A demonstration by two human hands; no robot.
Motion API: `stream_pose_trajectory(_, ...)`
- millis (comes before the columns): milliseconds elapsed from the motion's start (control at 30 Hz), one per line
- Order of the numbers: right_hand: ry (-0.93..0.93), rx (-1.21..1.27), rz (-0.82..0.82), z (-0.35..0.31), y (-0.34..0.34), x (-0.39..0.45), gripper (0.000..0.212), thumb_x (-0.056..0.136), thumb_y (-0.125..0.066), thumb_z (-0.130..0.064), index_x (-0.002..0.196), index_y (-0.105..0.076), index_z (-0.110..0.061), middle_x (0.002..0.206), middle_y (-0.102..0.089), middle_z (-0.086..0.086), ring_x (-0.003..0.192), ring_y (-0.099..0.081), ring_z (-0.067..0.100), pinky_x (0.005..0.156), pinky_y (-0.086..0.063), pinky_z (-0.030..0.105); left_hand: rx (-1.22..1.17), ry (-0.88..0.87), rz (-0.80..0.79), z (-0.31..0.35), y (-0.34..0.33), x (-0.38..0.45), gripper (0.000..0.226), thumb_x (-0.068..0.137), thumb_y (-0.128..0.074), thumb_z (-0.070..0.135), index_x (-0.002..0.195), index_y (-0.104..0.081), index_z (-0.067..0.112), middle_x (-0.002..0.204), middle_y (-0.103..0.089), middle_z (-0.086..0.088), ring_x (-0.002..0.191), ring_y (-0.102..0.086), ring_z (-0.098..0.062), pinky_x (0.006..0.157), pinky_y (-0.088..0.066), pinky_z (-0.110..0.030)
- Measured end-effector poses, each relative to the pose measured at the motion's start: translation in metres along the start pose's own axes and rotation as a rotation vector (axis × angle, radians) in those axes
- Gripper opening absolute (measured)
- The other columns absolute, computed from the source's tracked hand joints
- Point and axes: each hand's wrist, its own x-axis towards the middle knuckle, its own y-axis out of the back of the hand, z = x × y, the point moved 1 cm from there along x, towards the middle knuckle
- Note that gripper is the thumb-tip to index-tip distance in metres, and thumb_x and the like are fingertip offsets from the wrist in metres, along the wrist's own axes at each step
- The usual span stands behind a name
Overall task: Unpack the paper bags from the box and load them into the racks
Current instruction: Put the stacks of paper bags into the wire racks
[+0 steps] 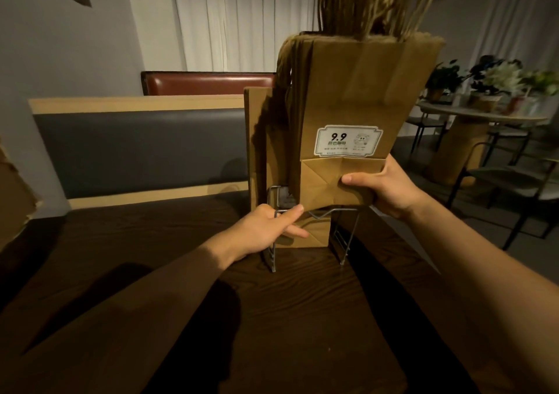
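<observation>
Right hand point(390, 186) pinches flat brown paper bag stack point(357, 103) over wire metal rack point(305, 230); left hand point(266, 230), fingers extended, steadies rack. Rack part-loaded; box remainder unseen.

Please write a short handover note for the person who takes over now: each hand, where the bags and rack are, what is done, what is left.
Right hand grips a stack of paper bags at its folded bottom, upright just above the wire rack.
Left hand rests on the rack's front left edge, fingers against a bag already standing inside.
More bags stand at the rack's back.
Left: lower the stack in. The box is hardly in view.
</observation>
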Motion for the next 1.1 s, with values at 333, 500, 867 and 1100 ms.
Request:
stream_pose_trajectory(333, 0.044, 0.078, 0.030, 0.014, -0.008, 0.001, 0.086, 0.071, -0.078, 0.000, 0.147, -0.038, -0.009, 0.134, -0.062, 0.011, 0.121, -0.063, 0.025, 0.088, -0.056, 0.032, -0.145, -0.199, 0.446, 0.014, -0.016, -0.002, 0.030, 0.095, -0.064, 0.033, 0.073, -0.061, 0.013, 0.055, -0.063, 0.007, 0.046, -0.055, 0.000, 0.049, -0.041, -0.020)
stream_pose_trajectory(500, 0.045, 0.042, -0.008, 0.011, -0.010, 0.011, 0.090, 0.067, -0.081, 0.001, 0.145, -0.039, -0.009, 0.132, -0.064, 0.012, 0.119, -0.064, 0.026, 0.091, -0.056, 0.036, -0.093, -0.127, 0.394, 0.013, -0.013, 0.000, 0.056, 0.100, -0.054, 0.038, 0.056, -0.065, 0.005, 0.040, -0.045, 0.005, 0.040, -0.045, -0.005, 0.067, -0.044, -0.029)
stream_pose_trajectory(867, -0.024, 0.064, -0.180, 0.018, -0.027, 0.006, 0.056, 0.071, -0.064, 0.014, 0.124, -0.057, -0.005, 0.109, -0.075, 0.003, 0.103, -0.071, 0.018, 0.082, -0.056, 0.025, 0.051, -0.052, 0.176, 0.000, 0.006, -0.007, 0.055, 0.099, -0.052, 0.047, 0.057, -0.071, 0.016, 0.076, -0.076, -0.004, 0.077, -0.072, -0.018, 0.078, -0.055, -0.031)
stream_pose_trajectory(1100, -0.150, 0.262, -0.185, 0.039, -0.020, 0.003, 0.045, 0.077, -0.057, 0.011, 0.121, -0.057, -0.002, 0.106, -0.075, 0.010, 0.099, -0.072, 0.022, 0.079, -0.058, 0.029, -0.132, 0.109, -0.045, -0.012, 0.022, -0.008, 0.029, 0.085, -0.075, 0.033, 0.111, -0.071, 0.020, 0.110, -0.072, -0.009, 0.107, -0.067, -0.023, 0.102, -0.051, -0.041)
